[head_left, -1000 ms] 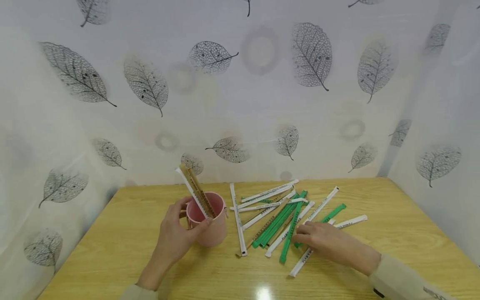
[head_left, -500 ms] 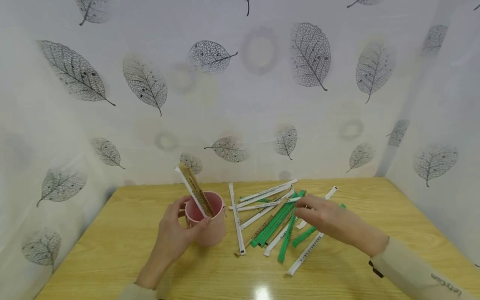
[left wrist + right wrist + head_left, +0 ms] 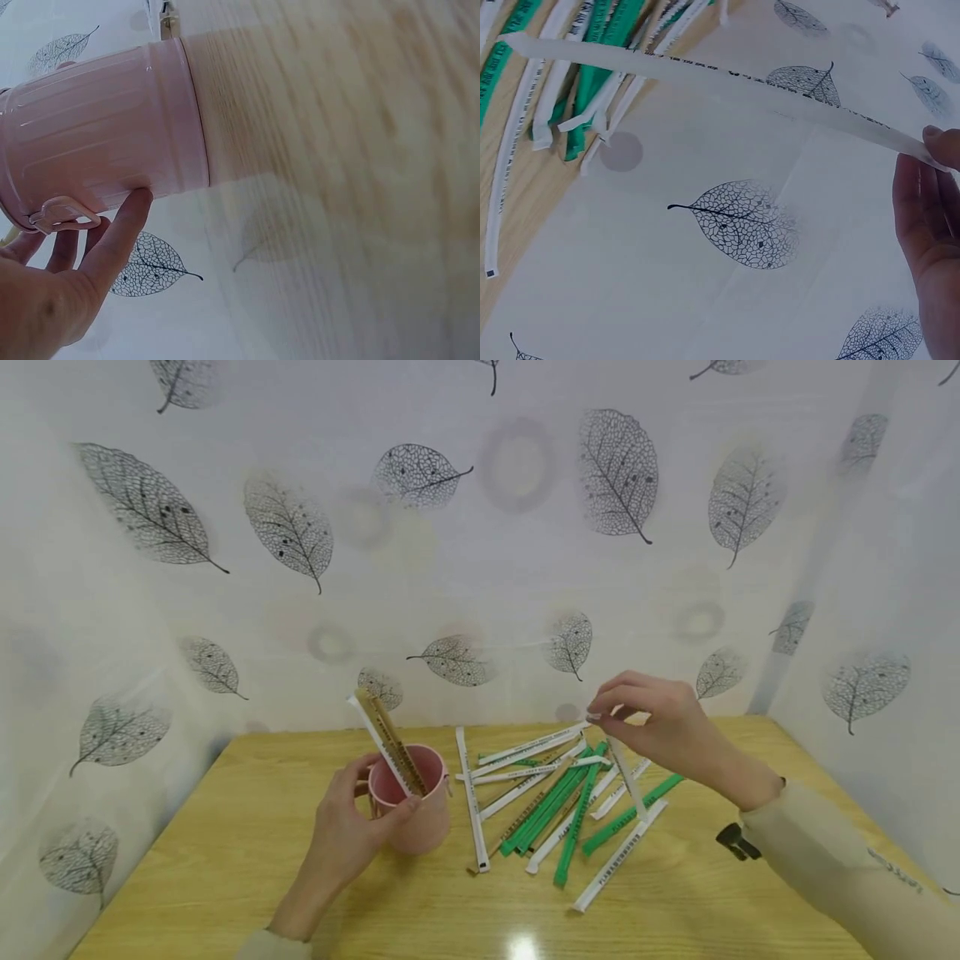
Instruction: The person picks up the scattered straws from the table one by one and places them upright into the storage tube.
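Because the right hand (image 3: 660,718) covers its upper end, the white straw (image 3: 627,781) it pinches shows only partly from the head camera. It slants down below the fingertips, and whether its lower end touches the straws under it is hard to tell. The left hand (image 3: 348,827) grips a pink cup (image 3: 423,822) just to its right, some fingers hidden behind the cup. A brown bundle (image 3: 397,747) and a thin white straw (image 3: 381,742) lean out of it towards the left hand's side, their lower ends out of sight within. Between the hands, a loose pile of straws (image 3: 555,802), green, white and brown, lies on the table (image 3: 225,860), some pieces overlapped beyond counting. The sleeve (image 3: 847,868) behind the right hand is cut off by the edge.

From the left wrist, the cup appears sideways above the fingers, its mouth cut off; the side is ribbed and glossy, with a small looped handle (image 3: 67,215) near the fingers. Beyond the base, the wood grain looks blurred.

From the right wrist, the hand is cut off, thumb and fingers narrowed on the straw's end. The straw is long, flat and pale, with dark print too small to read, and reaches away over the pile.
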Available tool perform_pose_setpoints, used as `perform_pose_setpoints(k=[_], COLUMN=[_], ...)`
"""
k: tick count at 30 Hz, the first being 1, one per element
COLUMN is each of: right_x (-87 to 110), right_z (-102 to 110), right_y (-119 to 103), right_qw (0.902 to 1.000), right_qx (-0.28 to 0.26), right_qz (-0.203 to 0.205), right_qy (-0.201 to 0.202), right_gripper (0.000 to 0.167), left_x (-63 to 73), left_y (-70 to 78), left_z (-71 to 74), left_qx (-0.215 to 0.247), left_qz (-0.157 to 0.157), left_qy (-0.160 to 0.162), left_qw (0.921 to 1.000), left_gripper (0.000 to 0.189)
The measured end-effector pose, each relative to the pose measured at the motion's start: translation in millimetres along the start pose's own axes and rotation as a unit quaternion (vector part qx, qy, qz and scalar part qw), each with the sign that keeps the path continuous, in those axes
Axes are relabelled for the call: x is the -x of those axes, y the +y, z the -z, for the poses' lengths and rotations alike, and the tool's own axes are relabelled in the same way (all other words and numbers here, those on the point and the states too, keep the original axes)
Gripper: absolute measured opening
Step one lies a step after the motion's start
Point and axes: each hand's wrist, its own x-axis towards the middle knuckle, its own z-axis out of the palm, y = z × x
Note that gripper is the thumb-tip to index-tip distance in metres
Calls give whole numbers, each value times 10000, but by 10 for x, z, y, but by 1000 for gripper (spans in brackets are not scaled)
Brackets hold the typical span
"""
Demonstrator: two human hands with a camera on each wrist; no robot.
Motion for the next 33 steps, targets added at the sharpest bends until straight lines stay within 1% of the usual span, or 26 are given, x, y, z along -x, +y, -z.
perform_pose_setpoints(k=[2,5,9,13,16,21,28,33], right_x=[-72,-179,-321,-505,-670,-928,-1262,-1414], right_z=[24,35,10,-81,-169,-303,-494,-652], right_y=[5,11,20,21,-2,-52,-145,-213], right_qw=[9995,9960,9866,9764,9719,9700,9646,9600], right_qx=[-179,-556,-1033,-1443,-1643,-1756,-2072,-2147], right_qz=[-213,-579,-1106,-1408,-1435,-1322,-895,-691], right_qy=[162,380,616,775,883,1038,1360,1658], right_gripper=[40,37,30,19,17,17,13,12], left_x=[-2,-8,-11,2,12,-1,-2,-2], left_y=[4,10,8,-12,-21,-20,-18,-22], left_z=[-3,-8,-8,13,28,13,4,0], left_qx=[10,28,39,-19,-45,-18,-71,-73], left_qz=[3,3,-30,18,42,-20,-40,-64], left_qy=[-6,-25,-48,-18,-22,-63,-42,-22], left_qw=[10000,10000,10000,10000,10000,10000,10000,10000], left_gripper=[77,77,78,78,78,78,79,79])
